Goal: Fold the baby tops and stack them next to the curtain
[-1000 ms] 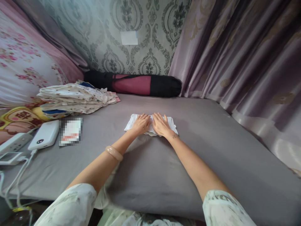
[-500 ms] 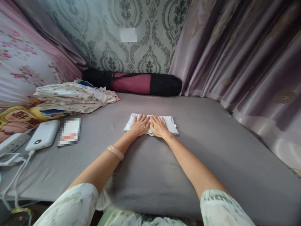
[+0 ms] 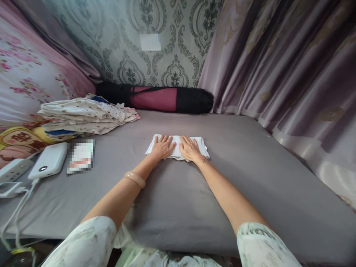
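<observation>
A small folded white cloth (image 3: 200, 145) lies on the grey bed sheet (image 3: 244, 178) ahead of me. My left hand (image 3: 161, 147) rests flat on its left half with the fingers spread. My right hand (image 3: 190, 148) lies flat on its right half, fingers stretched forward. A narrow gap of cloth shows between the two hands. A pale bangle (image 3: 135, 179) sits on my left forearm.
A stack of folded patterned clothes (image 3: 86, 115) lies at the left. Near it are a white power bank (image 3: 48, 165), a small packet (image 3: 80, 155) and a power strip (image 3: 12, 170) with cables. A black and maroon roll bag (image 3: 155, 98) lies against the wall. Curtains (image 3: 278, 74) hang at the right.
Both hands, pressed side by side half a second ago, have slid slightly apart across the cloth. The cloth lies flatter than a second ago.
</observation>
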